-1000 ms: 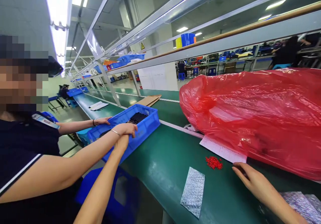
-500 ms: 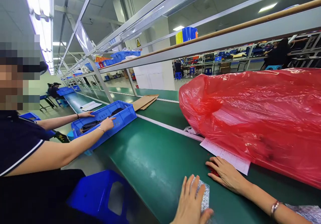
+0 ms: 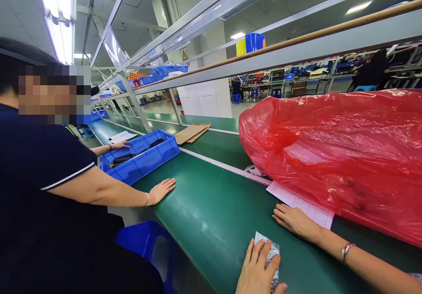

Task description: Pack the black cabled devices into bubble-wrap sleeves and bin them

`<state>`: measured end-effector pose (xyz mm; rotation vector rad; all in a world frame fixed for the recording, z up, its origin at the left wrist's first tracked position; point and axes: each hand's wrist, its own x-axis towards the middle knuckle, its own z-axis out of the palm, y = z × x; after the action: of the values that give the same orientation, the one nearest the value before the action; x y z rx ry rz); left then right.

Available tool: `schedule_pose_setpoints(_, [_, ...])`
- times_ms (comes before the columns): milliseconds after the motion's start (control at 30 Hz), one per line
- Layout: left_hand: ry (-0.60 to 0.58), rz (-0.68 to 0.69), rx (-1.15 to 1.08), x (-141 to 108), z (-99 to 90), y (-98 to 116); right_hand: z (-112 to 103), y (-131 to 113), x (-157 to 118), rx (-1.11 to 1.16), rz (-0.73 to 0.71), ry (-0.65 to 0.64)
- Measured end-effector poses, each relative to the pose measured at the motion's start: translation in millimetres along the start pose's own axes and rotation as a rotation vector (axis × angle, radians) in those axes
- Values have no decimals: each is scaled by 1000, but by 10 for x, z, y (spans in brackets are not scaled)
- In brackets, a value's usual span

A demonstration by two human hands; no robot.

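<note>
My left hand (image 3: 259, 267) lies palm down over the silver packet (image 3: 274, 246), fingers a little apart and stretched across it, the thumb off to the right; the packet shows past the fingertips and along the thumb side, flat on the green table (image 3: 204, 206) close to its near edge. My right hand (image 3: 295, 221) rests farther in, palm down, fingers close together and pointing left; its underside is hidden, so I cannot tell whether they are clamped on anything. A bracelet (image 3: 347, 252) circles that wrist. Just beyond this hand is a printed sheet (image 3: 308, 208), partly tucked under the big red bag (image 3: 332, 153), which fills the right side of the table. A pale strip (image 3: 224, 164) runs lengthwise along the surface. To my left, a co-worker (image 3: 42, 162) has one hand (image 3: 162, 190) spread on the table, well apart from mine, and the other (image 3: 120, 145) at the far rim of a blue bin (image 3: 145, 166) holding dark pieces (image 3: 127, 158). Cardboard (image 3: 191, 133) lies just past the bin, and a blue stool (image 3: 138, 237) stands below the near edge.
</note>
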<state>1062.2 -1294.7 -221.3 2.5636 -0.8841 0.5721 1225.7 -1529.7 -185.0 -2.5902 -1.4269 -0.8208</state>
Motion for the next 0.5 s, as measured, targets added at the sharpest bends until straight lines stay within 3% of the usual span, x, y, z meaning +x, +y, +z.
schedule_pose_setpoints(167, [111,61,91,-98,185,-45,76,51,-33,15,4,66])
schedule_pose_setpoints(267, [95,61,112,-148,173,-29,67,45,-58,38,24,102])
schedule_pose_setpoints(367, [74,9,70,-175,-36,-20,1,22,-51,83,52,116])
schedule_pose_setpoints(500, [75,-184,-56,-215,-567,-246,-96,10,-5,150,122,115])
